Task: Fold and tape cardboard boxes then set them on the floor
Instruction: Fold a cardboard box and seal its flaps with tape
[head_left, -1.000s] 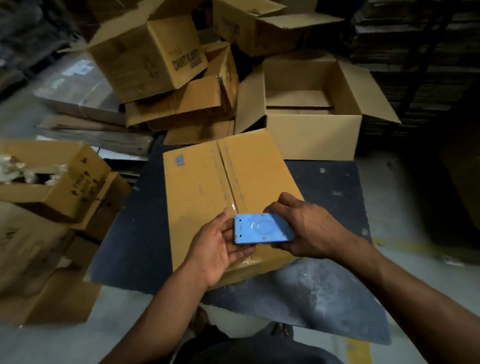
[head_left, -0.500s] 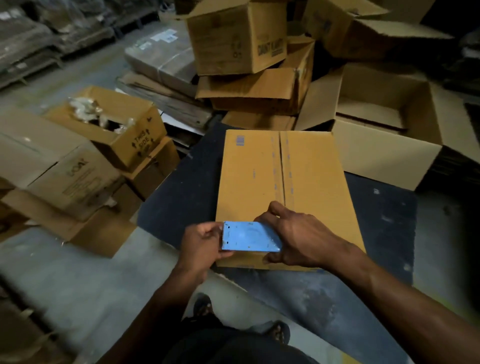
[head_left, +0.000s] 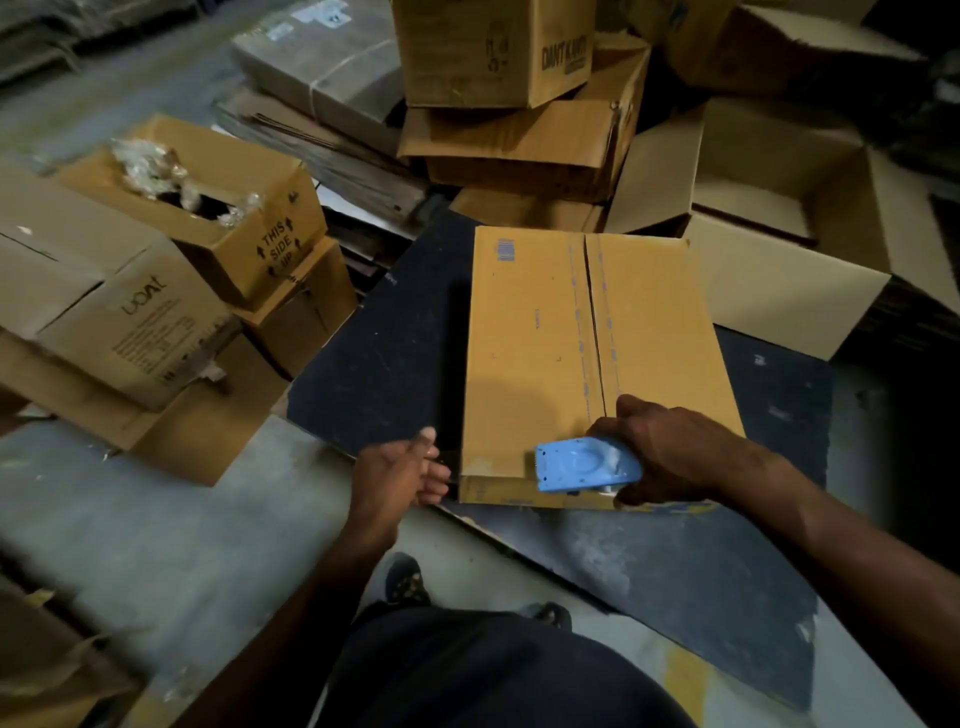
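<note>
**Tape dispenser held at the box's near edge**

A blue plastic tape dispenser (head_left: 587, 464) is gripped by the right hand (head_left: 670, 452) at the near edge of the closed brown cardboard box (head_left: 545, 338). The left hand (head_left: 397, 475), fingers relaxed and holding nothing, is kept just beside the box, which is laid on a dark mat (head_left: 379, 353).

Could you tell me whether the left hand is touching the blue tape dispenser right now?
No, the left hand is off to the side of the box, while only the right hand grips the blue tape dispenser.

Dark table top (head_left: 384, 364), closed cardboard box (head_left: 540, 364) lying flat on it
</note>
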